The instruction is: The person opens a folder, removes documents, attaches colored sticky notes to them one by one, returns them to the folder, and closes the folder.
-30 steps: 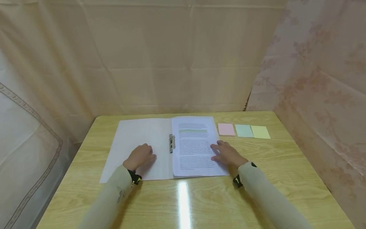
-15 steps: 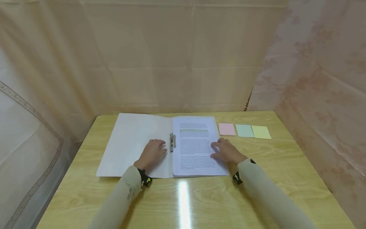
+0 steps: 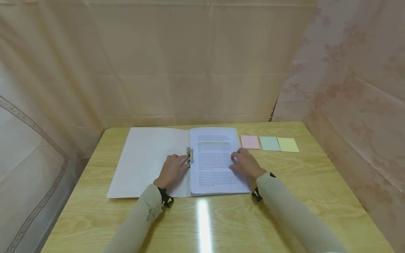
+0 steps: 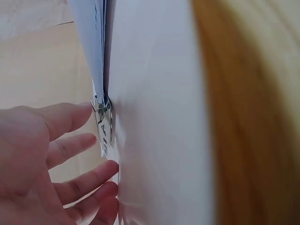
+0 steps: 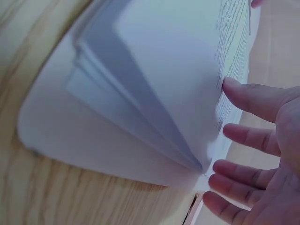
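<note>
Head view: a white folder [image 3: 142, 158] lies spread out on a wood-grain table [image 3: 79, 225], a metal clip [image 3: 188, 155] along its fold. Printed papers [image 3: 215, 163] lie on the right-hand side, one line near the top marked in green. The left hand [image 3: 172, 171] is over the left cover, thumb and fingertips at the clip. The right hand [image 3: 247, 163] is at the outer edge of the papers. The two hands are apart, with clip and text between them. Beyond the right hand, three pads of notes in a row: pink [image 3: 250, 142], green [image 3: 270, 143] and yellow [image 3: 288, 144], the last two side by side. Plain cloth [image 3: 190, 63] hangs behind, floral cloth [image 3: 364, 88] to the right.

Left wrist view: thumb and fingers spread, nothing clasped. Thumb tip at the clip, forefinger just beside it (actual contact hard to tell from this angle). Papers seen nearly edge-on, running up from the clip.

Right wrist view: fingers extended and separated, the thumb tip against the printed top sheet. Several sheets fan apart at a corner, above the folder's rounded cover corner.
</note>
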A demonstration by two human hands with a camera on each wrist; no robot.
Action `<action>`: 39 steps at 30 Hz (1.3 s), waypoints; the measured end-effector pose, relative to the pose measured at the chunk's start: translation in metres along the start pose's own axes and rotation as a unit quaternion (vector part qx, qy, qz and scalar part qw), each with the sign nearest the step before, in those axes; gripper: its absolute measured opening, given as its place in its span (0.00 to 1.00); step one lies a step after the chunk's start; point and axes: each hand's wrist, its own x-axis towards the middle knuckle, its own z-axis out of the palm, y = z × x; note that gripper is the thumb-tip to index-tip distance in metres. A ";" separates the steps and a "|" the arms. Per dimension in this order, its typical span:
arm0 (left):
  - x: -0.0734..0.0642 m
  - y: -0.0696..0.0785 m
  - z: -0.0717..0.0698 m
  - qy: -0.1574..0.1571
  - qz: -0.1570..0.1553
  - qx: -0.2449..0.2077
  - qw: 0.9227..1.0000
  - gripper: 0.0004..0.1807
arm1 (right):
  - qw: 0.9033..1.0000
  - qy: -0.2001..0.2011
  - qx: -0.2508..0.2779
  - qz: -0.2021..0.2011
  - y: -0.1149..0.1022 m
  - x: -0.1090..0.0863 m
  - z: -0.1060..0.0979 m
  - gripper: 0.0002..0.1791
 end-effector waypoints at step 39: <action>0.004 0.003 0.001 -0.001 -0.005 0.005 1.000 0.21 | 0.992 -0.049 -0.062 -0.093 -0.057 0.011 0.037 0.44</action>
